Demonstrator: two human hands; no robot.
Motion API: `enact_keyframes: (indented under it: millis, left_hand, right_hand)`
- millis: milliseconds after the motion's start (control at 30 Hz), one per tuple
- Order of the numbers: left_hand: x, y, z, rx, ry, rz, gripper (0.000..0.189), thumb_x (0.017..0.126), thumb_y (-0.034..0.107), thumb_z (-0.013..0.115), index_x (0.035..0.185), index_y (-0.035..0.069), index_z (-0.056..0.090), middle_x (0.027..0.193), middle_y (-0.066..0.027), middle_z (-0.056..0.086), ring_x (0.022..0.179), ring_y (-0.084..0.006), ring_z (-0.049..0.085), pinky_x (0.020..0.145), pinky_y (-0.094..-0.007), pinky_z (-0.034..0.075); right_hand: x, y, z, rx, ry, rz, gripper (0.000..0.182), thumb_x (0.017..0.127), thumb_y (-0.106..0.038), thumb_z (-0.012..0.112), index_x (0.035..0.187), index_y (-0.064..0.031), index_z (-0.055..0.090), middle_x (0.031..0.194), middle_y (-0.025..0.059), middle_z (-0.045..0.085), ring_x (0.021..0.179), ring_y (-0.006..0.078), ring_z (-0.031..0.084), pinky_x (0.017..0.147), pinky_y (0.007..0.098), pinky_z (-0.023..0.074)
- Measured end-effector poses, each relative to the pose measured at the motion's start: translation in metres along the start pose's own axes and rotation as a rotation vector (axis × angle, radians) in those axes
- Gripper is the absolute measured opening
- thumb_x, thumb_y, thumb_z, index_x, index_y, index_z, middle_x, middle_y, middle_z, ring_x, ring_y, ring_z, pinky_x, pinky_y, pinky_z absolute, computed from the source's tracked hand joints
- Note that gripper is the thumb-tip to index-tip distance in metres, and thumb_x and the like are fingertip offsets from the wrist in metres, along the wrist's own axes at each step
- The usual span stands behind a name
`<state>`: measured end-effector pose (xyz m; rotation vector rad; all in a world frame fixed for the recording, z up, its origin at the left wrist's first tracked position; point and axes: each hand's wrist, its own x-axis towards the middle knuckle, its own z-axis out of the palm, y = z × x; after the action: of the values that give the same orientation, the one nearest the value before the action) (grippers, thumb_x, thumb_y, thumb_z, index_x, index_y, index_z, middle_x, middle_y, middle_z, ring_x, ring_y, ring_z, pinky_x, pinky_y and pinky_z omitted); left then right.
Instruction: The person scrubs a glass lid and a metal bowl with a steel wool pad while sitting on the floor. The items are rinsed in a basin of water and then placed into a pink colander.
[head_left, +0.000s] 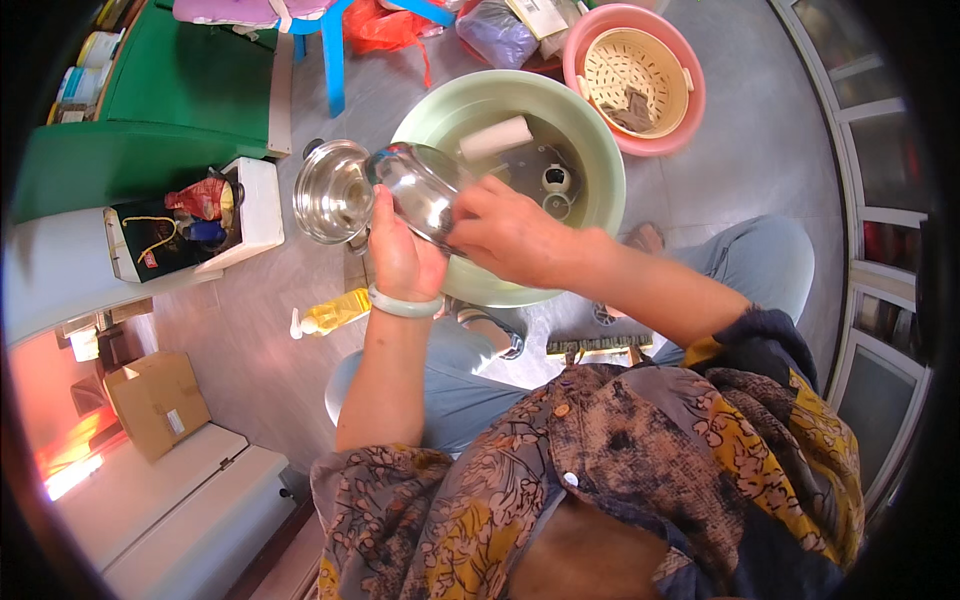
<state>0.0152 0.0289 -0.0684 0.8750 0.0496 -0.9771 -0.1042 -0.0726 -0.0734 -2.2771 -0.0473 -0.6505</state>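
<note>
My left hand grips the rim of a shiny, rounded lid with a glass-like dome, tilted over the left side of a pale green plastic basin. On the lid's right side lies my right hand, its fingers curled against the surface; whether a cloth is under them cannot be told. A shiny stainless steel pot with dark handles stands on the floor left of the basin. Water fills part of the basin, with a white cylindrical item and a small white round item with a dark centre in it.
Behind the basin at right, a pink basin holds a cream perforated basket with a dark cloth. A yellow pump bottle lies on the floor at left. A blue plastic stool, bags, a white box and a cardboard box surround the area.
</note>
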Motion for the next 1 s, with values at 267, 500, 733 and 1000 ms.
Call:
enact_keyframes:
  millis: [267, 500, 733, 1000]
  left_hand:
    - [-0.001, -0.001, -0.001, -0.058, -0.044, -0.034, 0.045, 0.101, 0.037, 0.028, 0.129, 0.006, 0.044, 0.126, -0.0089, 0.051, 0.118, -0.0232, 0.048, 0.102, -0.0388, 0.037]
    - [-0.002, -0.003, 0.005, -0.040, -0.037, 0.080, 0.044, 0.101, 0.036, 0.027, 0.129, 0.007, 0.044, 0.127, -0.0087, 0.050, 0.117, -0.0232, 0.048, 0.101, -0.0385, 0.038]
    - [-0.001, -0.002, 0.007, -0.082, -0.038, 0.000, 0.045, 0.101, 0.039, 0.027, 0.129, 0.007, 0.044, 0.127, -0.0083, 0.051, 0.117, -0.0223, 0.048, 0.102, -0.0380, 0.038]
    - [-0.003, -0.004, 0.005, -0.060, -0.069, -0.082, 0.047, 0.101, 0.040, 0.025, 0.131, 0.007, 0.042, 0.128, -0.0087, 0.049, 0.119, -0.0237, 0.046, 0.103, -0.0389, 0.036]
  right_hand:
    - [0.033, 0.001, 0.011, 0.005, 0.110, 0.041, 0.012, 0.070, -0.002, 0.066, 0.081, -0.0070, 0.065, 0.087, 0.0079, 0.053, 0.083, 0.0287, 0.050, 0.071, 0.0375, 0.0452]
    - [-0.002, 0.000, 0.008, -0.021, 0.119, 0.035, 0.010, 0.071, -0.003, 0.066, 0.079, -0.0069, 0.063, 0.088, 0.0086, 0.054, 0.084, 0.0296, 0.051, 0.069, 0.0376, 0.0453]
    - [0.015, 0.000, 0.006, -0.010, 0.117, 0.059, 0.010, 0.069, -0.003, 0.067, 0.077, -0.0065, 0.063, 0.086, 0.0088, 0.054, 0.081, 0.0291, 0.052, 0.069, 0.0370, 0.0453]
    - [0.030, 0.001, 0.005, 0.031, 0.171, 0.059, 0.009, 0.070, -0.003, 0.068, 0.076, -0.0052, 0.063, 0.086, 0.0092, 0.054, 0.081, 0.0282, 0.051, 0.070, 0.0369, 0.0451]
